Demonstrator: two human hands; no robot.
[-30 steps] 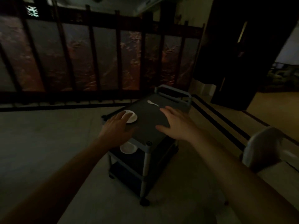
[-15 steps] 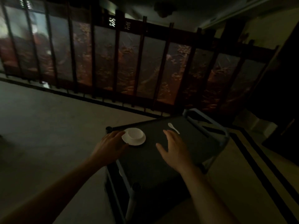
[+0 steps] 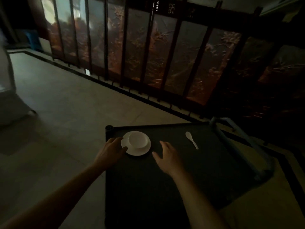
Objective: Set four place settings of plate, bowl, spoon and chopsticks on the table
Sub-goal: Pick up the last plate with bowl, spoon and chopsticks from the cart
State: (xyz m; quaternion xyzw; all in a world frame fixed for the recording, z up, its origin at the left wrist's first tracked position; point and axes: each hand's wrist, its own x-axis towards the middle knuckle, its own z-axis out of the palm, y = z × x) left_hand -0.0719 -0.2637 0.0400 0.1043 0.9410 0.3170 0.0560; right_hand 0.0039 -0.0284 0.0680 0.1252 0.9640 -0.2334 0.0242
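A white bowl [image 3: 137, 139] stands on a white plate [image 3: 139, 151] near the far left corner of a dark trolley top [image 3: 165, 187]. My left hand [image 3: 112, 152] lies at the plate's left rim, thumb and fingertips touching its edge. My right hand [image 3: 166, 157] hovers open just right of the plate, fingers spread, holding nothing. A white ceramic spoon [image 3: 191, 142] lies on the trolley top to the far right, apart from both hands. No chopsticks are visible.
The trolley has a grey handle [image 3: 231, 138] on its right end. A dark carved folding screen [image 3: 148, 52] runs across behind it. Pale tiled floor [image 3: 57, 113] spreads to the left, with a pale draped shape [image 3: 6, 90] at the left edge. The room is dim.
My view has swung closer and over the trolley top. My left hand has come onto the plate's rim; my right hand has shifted left, towards the plate and away from the spoon.
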